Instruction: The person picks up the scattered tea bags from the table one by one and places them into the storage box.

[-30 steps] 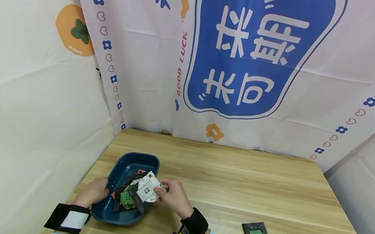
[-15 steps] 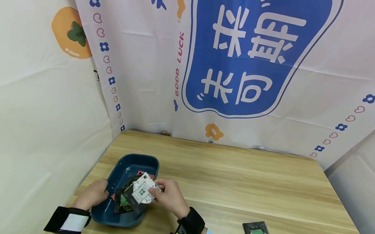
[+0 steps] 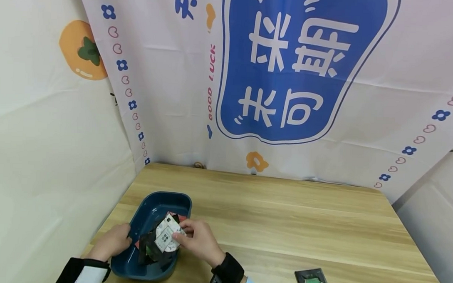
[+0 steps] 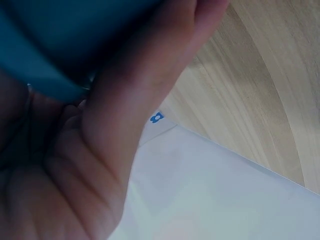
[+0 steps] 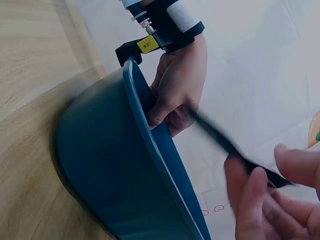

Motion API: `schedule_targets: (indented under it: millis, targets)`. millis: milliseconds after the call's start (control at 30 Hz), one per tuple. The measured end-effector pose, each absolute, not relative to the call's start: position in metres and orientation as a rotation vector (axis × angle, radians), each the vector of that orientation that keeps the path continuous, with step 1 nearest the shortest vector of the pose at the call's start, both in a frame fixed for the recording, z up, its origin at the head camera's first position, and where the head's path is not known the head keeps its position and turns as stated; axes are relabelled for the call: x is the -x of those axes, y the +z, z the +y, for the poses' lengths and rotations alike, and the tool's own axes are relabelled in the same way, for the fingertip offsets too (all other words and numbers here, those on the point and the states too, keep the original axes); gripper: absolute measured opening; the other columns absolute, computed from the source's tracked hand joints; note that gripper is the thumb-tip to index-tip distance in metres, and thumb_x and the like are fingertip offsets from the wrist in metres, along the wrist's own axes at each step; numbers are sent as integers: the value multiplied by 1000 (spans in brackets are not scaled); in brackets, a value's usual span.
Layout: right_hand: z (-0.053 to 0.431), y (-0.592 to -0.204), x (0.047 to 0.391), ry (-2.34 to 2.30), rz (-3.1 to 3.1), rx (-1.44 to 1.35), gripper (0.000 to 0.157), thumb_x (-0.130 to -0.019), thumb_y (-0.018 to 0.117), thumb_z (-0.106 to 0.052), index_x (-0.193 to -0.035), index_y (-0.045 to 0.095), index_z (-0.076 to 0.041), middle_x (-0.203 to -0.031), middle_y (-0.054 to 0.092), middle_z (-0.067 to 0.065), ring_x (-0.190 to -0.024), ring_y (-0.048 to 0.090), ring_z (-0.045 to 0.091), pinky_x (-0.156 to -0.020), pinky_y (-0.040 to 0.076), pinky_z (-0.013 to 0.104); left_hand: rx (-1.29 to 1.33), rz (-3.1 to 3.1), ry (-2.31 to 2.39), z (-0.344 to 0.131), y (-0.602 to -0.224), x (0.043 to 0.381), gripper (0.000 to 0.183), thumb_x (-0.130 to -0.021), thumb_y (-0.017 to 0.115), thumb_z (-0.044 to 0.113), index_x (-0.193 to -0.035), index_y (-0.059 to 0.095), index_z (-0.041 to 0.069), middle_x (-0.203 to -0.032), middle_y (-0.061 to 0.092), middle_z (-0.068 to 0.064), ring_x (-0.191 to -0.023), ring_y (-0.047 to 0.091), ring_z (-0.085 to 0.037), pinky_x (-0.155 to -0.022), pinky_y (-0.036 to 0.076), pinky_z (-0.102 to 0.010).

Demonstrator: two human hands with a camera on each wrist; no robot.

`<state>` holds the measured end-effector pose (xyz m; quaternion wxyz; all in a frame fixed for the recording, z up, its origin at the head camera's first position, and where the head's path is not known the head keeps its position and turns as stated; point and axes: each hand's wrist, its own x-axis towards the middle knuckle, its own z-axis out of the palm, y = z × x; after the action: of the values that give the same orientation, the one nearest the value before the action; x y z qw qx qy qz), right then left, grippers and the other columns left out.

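Observation:
A dark blue plastic basin (image 3: 150, 211) stands at the left of the table in the head view. My left hand (image 3: 114, 241) grips its left rim, thumb inside the wall, as the right wrist view also shows. My right hand (image 3: 202, 242) pinches a flat white patterned packet (image 3: 167, 236) over the basin's right side. Edge-on in the right wrist view, what the fingers pinch is a thin dark strip (image 5: 220, 137), blurred. Below the packet, several black packets (image 3: 147, 255) lie in the basin, partly hidden, with a red piece (image 3: 181, 217) behind.
Another black packet with a green label (image 3: 314, 282) lies on the wooden table (image 3: 283, 226) near the front, cut by the frame edge. White printed cloth (image 3: 183, 94) walls the back and both sides, close to the basin's left.
My right hand has moved slightly left with the white packet, further over the basin. The green label beneath is now mostly covered. My left hand keeps its grip on the rim.

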<state>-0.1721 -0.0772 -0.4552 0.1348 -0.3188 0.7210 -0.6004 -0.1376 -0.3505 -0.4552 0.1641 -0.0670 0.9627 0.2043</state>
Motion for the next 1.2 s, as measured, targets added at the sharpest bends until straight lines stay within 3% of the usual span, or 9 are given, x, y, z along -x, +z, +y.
schedule_targets:
  millis: [167,300,567,700,833,1033,1200]
  targets:
    - [-72,-462,173,-1680,2158,1044,26,-93,60,-24,-112,65,-7,-106,67,12,-88,61,11,-79,52,25,151,2797,557,-350,-457,136,13,-86,54,-1,-92,56,-12,-74,58,-13,-64,53,-20,-58,51,-40]
    - [-62,-463,175,-1663,2169,995,22,-93,60,-25,-110,66,-13,-111,66,10,-90,60,13,-78,52,26,178,2767,583,-349,-456,136,14,-86,53,-2,-93,56,-13,-75,60,-15,-65,57,-20,-58,55,-41]
    - [-32,-440,166,-1678,2175,944,24,-94,59,-18,-115,63,-8,-116,65,15,-103,61,22,-83,53,29,171,2775,600,-350,-455,137,12,-85,52,-2,-91,56,-13,-74,60,-15,-65,58,-20,-58,55,-42]
    - [-15,-425,159,-1640,2200,938,26,-93,60,-15,-117,63,-5,-117,66,17,-110,60,29,-91,52,37,164,2785,582,-350,-457,137,14,-85,53,-2,-92,57,-13,-75,60,-15,-65,57,-20,-58,55,-41]
    - [5,-434,160,-1579,2271,912,31,-92,62,-22,-121,62,-12,-122,66,10,-117,57,25,-100,46,44,174,2785,580,-350,-457,138,14,-85,53,-2,-93,57,-13,-75,61,-16,-64,57,-20,-58,55,-41]
    - [44,-455,157,-1440,2501,980,41,-92,59,-41,-124,62,-15,-124,66,4,-116,58,21,-97,46,45,169,2791,592,-350,-456,137,13,-85,53,-3,-92,57,-13,-74,60,-15,-63,57,-20,-57,56,-41]
    - [79,-462,146,-1306,2580,955,43,-91,61,-38,-126,60,-15,-126,65,4,-116,58,24,-94,48,49,164,2796,587,-351,-457,137,14,-85,53,-3,-93,57,-14,-75,60,-16,-64,57,-20,-58,55,-42]
